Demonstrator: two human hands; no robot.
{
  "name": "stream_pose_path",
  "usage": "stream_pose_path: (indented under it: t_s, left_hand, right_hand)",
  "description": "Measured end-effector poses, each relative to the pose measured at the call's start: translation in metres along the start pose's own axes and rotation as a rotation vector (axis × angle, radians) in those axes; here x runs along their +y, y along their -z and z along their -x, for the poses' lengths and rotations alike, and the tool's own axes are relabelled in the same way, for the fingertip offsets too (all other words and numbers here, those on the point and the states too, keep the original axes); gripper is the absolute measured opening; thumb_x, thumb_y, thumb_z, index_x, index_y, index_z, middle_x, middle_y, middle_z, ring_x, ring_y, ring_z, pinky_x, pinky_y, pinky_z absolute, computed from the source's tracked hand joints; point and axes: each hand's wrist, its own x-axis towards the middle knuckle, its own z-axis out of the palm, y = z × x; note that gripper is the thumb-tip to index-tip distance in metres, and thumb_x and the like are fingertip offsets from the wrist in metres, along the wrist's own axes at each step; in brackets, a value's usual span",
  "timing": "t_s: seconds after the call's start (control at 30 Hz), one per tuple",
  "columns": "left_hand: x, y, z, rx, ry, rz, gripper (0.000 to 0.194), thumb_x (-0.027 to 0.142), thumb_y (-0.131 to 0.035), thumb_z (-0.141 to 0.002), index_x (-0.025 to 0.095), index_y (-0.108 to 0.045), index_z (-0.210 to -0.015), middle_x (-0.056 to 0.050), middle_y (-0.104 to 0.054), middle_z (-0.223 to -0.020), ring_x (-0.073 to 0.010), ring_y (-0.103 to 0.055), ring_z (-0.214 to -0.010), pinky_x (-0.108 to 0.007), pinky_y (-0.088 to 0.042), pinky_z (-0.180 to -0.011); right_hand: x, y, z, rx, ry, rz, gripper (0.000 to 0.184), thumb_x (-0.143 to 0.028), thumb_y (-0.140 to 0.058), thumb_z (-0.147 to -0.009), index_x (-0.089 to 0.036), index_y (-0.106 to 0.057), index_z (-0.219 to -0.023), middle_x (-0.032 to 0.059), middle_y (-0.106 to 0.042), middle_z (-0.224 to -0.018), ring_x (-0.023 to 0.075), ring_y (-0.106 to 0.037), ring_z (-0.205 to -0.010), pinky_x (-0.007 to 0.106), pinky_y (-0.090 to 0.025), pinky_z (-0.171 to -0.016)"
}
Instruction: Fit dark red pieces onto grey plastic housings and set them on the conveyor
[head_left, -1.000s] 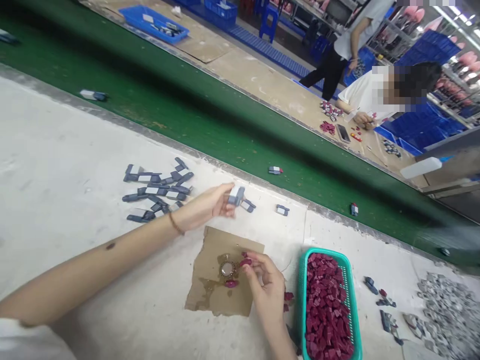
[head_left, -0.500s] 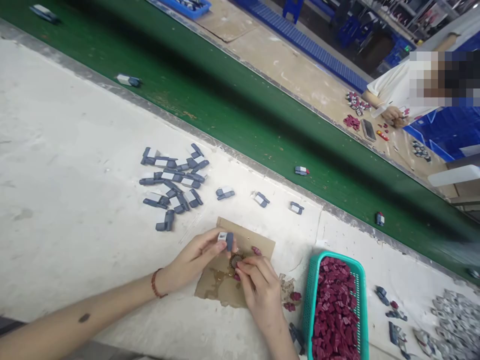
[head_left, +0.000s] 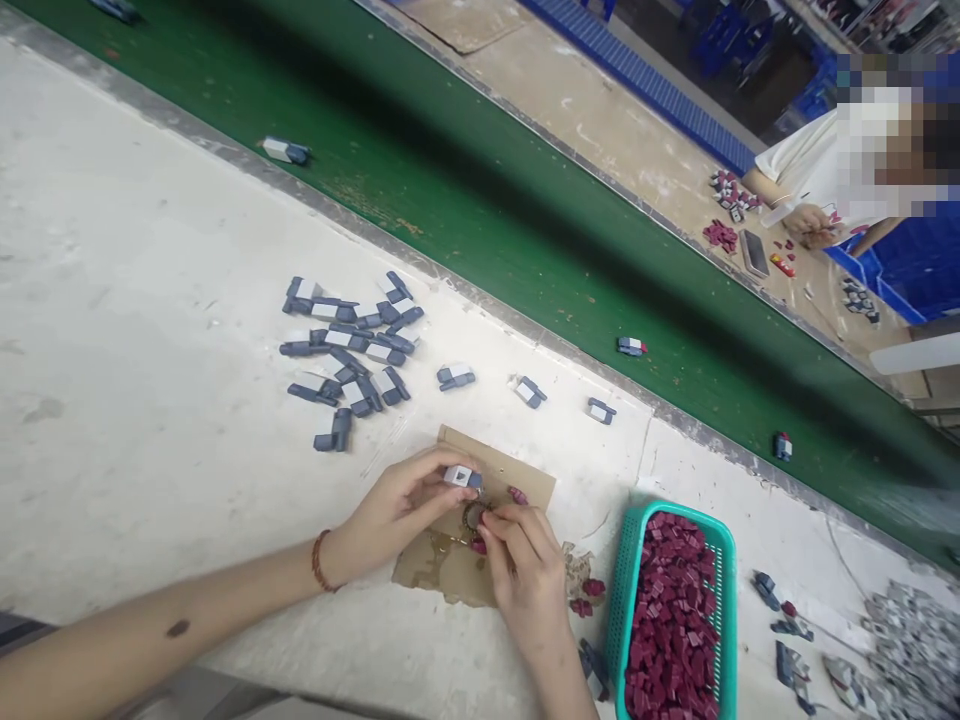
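Observation:
My left hand is closed on a small blue-grey and white moulded piece, its white end with a dark hole facing up. My right hand is pinched at the rim of a small round cap on a brown cardboard sheet; what its fingertips hold is too small to make out. One maroon piece lies on the cardboard beyond the right fingers. Left of the hands spreads a group of blue-grey and white pieces, with several more in a row to their right.
A teal basket full of maroon parts stands right of my right hand. Farther right are grey parts. A green conveyor belt carrying spaced pieces crosses beyond the table. Across it a person handles small parts.
The piece in my left hand has turned, so its holed white end now shows more. My right hand stays at the cap. The pieces on the belt have shifted slightly right in view.

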Motion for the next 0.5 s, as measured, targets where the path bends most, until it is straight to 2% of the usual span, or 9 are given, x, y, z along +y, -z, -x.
stream_pose_path:
  t_s: [0.17, 0.37, 0.5]
  left_hand:
    - [-0.002, 0.001, 0.001, -0.022, 0.019, -0.04, 0.024, 0.034, -0.059, -0.088, 0.019, -0.063, -0.106, -0.007, -0.073, -0.089, -0.0217, -0.072, -0.081, -0.03, -0.059, -0.075]
    - [-0.006, 0.002, 0.003, -0.058, -0.015, -0.089, 0.026, 0.032, -0.054, -0.09, 0.019, -0.061, -0.111, -0.01, -0.071, -0.104, -0.0222, -0.072, -0.087, -0.03, -0.059, -0.078]
    - [0.0, 0.002, 0.001, -0.075, -0.059, -0.225, 0.024, 0.032, -0.05, -0.091, 0.017, -0.062, -0.106, -0.007, -0.071, -0.091, -0.0183, -0.068, -0.073, -0.026, -0.056, -0.068]
  right_hand:
    - [0.0, 0.002, 0.001, -0.006, -0.053, -0.097, 0.017, -0.011, -0.054, -0.091, -0.019, -0.069, -0.095, 0.0071, -0.07, -0.085, 0.0177, -0.067, -0.077, 0.03, -0.059, -0.07]
    - [0.008, 0.008, 0.007, 0.101, -0.292, -0.211, 0.009, -0.016, -0.064, -0.084, -0.021, -0.072, -0.085, 0.0058, -0.073, -0.084, 0.0197, -0.07, -0.08, 0.032, -0.059, -0.071]
    - [0.01, 0.009, 0.007, 0.09, -0.332, -0.238, 0.01, -0.017, -0.064, -0.084, -0.022, -0.073, -0.084, 0.0064, -0.074, -0.084, 0.0205, -0.07, -0.08, 0.033, -0.058, -0.072]
